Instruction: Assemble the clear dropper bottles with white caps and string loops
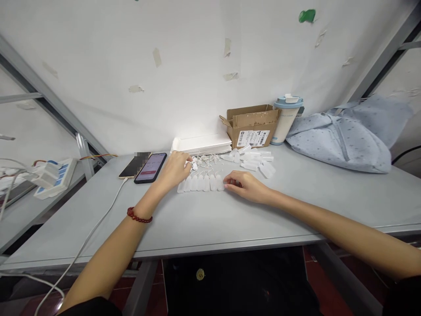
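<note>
Several small frosted, translucent tag-like plastic pieces [200,183] lie side by side in a row on the table. At the left end of this row, my left hand [175,169] is bent over, fingers curled at a tangle of white strings [207,161]. What its fingertips hold, if anything, is too small to make out. My right hand [248,186] rests at the row's right end, thumb and forefinger curved with a gap between them, touching or nearly touching the last piece. More translucent pieces [251,164] lie in a loose heap behind it.
A cardboard box [253,127], a lidded cup [285,120] and a pale blue cloth bag [342,138] stand at the back right. Flat white packs [204,143] lie against the wall. Two phones, one a lit phone [150,168], and a white cable [101,217] are on the left.
</note>
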Motion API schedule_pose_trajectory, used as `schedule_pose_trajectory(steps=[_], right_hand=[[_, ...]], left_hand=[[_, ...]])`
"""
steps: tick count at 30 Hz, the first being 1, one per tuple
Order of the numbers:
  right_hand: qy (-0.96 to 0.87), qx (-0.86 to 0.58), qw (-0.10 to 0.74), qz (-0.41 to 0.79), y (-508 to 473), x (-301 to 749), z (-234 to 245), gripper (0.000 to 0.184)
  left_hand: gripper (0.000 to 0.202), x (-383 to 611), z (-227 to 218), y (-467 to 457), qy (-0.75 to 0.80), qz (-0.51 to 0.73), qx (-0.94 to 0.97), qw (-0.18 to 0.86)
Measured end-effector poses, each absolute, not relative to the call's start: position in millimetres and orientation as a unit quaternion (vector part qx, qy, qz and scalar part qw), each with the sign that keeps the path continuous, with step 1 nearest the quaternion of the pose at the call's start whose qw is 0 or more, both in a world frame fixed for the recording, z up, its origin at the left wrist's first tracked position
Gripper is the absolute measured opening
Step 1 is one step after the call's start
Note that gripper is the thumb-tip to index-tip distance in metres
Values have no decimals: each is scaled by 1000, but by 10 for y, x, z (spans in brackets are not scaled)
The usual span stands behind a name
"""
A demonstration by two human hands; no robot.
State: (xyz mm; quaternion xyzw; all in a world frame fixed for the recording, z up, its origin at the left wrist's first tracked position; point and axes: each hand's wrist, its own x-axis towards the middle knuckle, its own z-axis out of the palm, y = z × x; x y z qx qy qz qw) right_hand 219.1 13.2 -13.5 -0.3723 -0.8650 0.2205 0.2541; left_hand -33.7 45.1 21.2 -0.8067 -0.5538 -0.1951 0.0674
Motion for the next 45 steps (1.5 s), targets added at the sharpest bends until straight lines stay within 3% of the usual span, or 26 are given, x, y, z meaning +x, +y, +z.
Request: schedule_pose_trajectory(steps=[11, 20, 28, 36, 45], right_hand=[[-853, -403, 263, 201, 197, 2253, -106, 17], [-856, -434, 271, 68, 404, 2422, -142, 19], [-850, -490, 183, -65, 504, 2554, -97, 28], [-854, -491, 150, -78, 619, 2619, -167, 36], [-852, -498, 129, -91, 635, 2626, -186, 32]], left_hand=[[29, -703, 180, 669, -597, -81, -797, 30], [31, -437, 89, 600, -506, -192, -840, 39], [34, -302, -74, 596, -493, -144, -858, 18], [40, -253, -64, 572, -504, -148, -851, 1], [43, -251, -48, 605, -510, -271, -815, 48]])
